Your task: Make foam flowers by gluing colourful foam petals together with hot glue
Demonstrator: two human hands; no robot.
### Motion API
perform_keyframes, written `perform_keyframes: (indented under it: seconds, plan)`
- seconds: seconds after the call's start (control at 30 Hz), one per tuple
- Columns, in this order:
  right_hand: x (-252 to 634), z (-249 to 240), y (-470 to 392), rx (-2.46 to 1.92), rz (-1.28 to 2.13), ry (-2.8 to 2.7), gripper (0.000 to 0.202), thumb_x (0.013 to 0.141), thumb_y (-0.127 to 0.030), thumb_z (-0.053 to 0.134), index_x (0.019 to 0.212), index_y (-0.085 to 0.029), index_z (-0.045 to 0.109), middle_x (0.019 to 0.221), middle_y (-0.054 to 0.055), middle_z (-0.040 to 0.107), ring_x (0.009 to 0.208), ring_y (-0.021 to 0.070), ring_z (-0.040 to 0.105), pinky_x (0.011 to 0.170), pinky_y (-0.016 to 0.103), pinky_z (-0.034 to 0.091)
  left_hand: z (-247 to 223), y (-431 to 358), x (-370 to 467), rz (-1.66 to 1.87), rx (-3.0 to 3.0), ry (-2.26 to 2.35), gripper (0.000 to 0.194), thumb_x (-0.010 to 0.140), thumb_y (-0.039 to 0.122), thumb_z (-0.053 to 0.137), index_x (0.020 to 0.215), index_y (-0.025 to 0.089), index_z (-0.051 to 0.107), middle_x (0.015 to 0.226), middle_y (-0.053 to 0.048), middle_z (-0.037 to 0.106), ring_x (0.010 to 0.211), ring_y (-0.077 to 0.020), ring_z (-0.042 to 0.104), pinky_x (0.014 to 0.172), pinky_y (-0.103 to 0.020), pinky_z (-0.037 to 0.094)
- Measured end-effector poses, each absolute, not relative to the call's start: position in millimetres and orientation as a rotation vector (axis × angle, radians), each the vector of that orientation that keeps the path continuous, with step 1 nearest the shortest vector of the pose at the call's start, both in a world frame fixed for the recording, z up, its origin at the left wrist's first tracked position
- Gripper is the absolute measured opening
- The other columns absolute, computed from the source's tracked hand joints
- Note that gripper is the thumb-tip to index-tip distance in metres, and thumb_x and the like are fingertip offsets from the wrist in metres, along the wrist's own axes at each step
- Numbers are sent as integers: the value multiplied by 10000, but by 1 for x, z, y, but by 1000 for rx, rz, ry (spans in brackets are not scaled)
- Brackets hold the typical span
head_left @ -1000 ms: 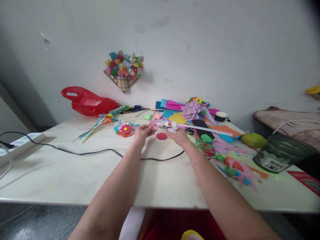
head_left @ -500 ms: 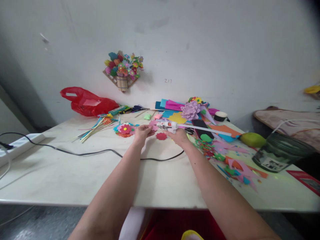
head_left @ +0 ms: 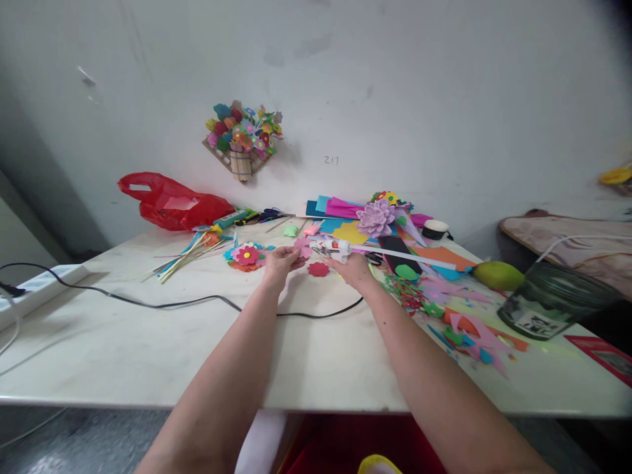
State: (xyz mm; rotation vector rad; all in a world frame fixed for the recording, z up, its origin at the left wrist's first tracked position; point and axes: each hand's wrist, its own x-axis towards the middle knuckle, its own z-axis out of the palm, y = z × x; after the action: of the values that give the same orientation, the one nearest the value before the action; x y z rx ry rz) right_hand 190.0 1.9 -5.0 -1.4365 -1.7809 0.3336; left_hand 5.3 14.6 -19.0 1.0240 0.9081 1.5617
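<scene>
Between the fingers of my left hand [head_left: 284, 263] is a pink scalloped foam flower piece [head_left: 303, 247], held up over the table. My right hand [head_left: 354, 268] is wrapped round a white hot glue gun [head_left: 330, 249], its nozzle end close to the pink piece; whether they touch I cannot tell. A long white glue stick [head_left: 405, 255] sticks out of the gun's back, to the right. Just below the gun lies a red scalloped flower piece [head_left: 318, 269]. Left of my left hand, layered foam flowers [head_left: 247, 255] with a red top and yellow centre lie stacked.
A black cord [head_left: 172, 303] crosses the table under my forearms from a white power strip [head_left: 39, 289]. Foam scraps [head_left: 474, 329], a phone [head_left: 397, 253] and a glass jar [head_left: 538, 306] are at the right. A red plastic bag [head_left: 178, 204] and thin strips [head_left: 187, 257] lie at the left.
</scene>
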Motion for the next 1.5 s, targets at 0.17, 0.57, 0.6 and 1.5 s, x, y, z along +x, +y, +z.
perform_keyframes:
  seconds: [0.17,0.57,0.6,1.5]
  plan:
    - [190,-4,1,-1413,324,-1787,366,661,-503,605,862,-204,669,760,55,683,798,214,625,673,269,460,-19,15,5,1563,1027,910,210,613,210,714,714,99,567,612,-41,634,634,-167,653,682,-303,537]
    - [190,-7,3,-1384,346,-1766,391,659,-502,604,891,-195,669,832,68,689,831,220,625,695,279,458,-19,15,5,1564,1016,917,209,626,194,703,734,95,555,626,-44,638,634,-163,655,671,-293,538]
    - [190,-7,4,-1374,346,-1763,392,658,-503,604,894,-196,668,838,67,689,836,219,624,700,280,458,-19,15,5,1564,1016,916,209,626,193,703,734,95,554,624,-42,637,631,-163,654,665,-290,538]
    - [187,-4,-3,-1254,362,-1763,317,654,-408,641,904,-213,653,887,44,685,912,219,605,783,314,457,-16,10,6,1536,1025,914,209,611,212,714,688,98,556,601,-36,621,641,-172,653,668,-292,533]
